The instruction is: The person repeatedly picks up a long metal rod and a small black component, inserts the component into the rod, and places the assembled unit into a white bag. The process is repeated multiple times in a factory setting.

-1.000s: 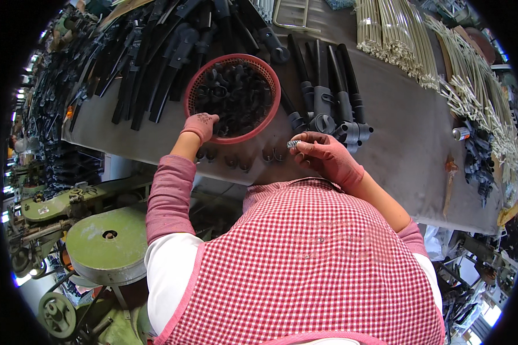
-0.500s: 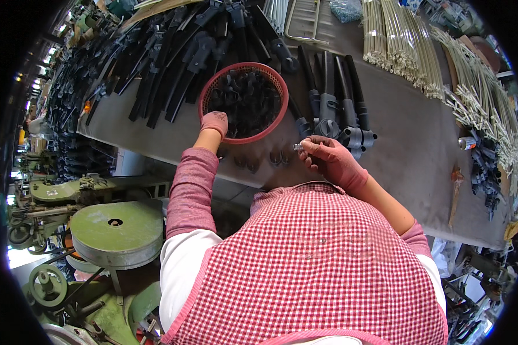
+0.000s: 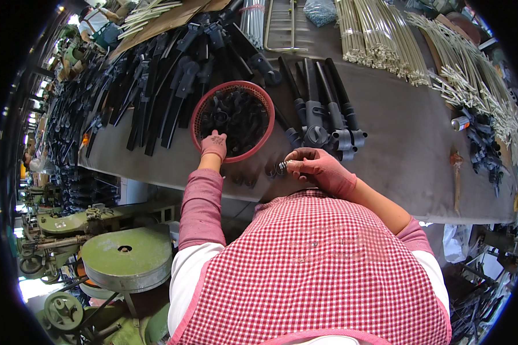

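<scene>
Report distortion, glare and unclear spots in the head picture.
Head view throughout: corners black, table edge curving; glare on plastic-wrapped pale rods; black parts in the red basket merge darkly; spring-like metal piece in right hand too small for detail.

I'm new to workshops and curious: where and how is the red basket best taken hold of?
Probably by pinching the near rim, coming from the table's near edge: the round red basket opens upward, giving a raised edge to grasp, and black tubes lie close to its left.
</scene>
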{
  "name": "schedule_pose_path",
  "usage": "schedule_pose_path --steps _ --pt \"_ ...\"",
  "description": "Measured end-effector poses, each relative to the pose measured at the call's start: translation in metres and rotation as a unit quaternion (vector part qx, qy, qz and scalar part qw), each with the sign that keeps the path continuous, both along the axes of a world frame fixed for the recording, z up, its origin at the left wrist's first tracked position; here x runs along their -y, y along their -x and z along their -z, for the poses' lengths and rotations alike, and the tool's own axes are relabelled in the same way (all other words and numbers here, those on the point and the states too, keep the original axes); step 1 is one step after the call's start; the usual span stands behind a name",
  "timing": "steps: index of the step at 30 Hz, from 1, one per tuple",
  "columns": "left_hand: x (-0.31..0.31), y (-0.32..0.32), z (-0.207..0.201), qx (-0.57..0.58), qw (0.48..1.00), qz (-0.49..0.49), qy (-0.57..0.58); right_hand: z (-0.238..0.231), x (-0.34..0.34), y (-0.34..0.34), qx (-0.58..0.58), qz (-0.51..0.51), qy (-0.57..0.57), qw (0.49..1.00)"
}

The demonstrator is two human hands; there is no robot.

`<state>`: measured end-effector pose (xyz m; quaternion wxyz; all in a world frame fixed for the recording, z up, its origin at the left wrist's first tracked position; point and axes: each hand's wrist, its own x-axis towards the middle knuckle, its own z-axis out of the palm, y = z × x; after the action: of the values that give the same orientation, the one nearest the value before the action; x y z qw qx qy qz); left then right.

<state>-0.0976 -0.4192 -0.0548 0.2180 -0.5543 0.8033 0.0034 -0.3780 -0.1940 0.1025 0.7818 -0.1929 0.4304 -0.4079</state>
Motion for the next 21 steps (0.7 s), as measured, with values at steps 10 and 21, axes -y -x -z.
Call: schedule_pose_path --steps 10,21 --pt "0.013 -0.013 -0.006 -0.157 0.981 -0.112 0.027 0.006 -0.004 0.008 0.040 0.049 -0.009 0.998" --pt "-0.090 0.049 -0.110 -0.810 0.447 -0.271 -0.264 -0.016 0.023 -0.003 -0.153 0.104 0.181 0.966"
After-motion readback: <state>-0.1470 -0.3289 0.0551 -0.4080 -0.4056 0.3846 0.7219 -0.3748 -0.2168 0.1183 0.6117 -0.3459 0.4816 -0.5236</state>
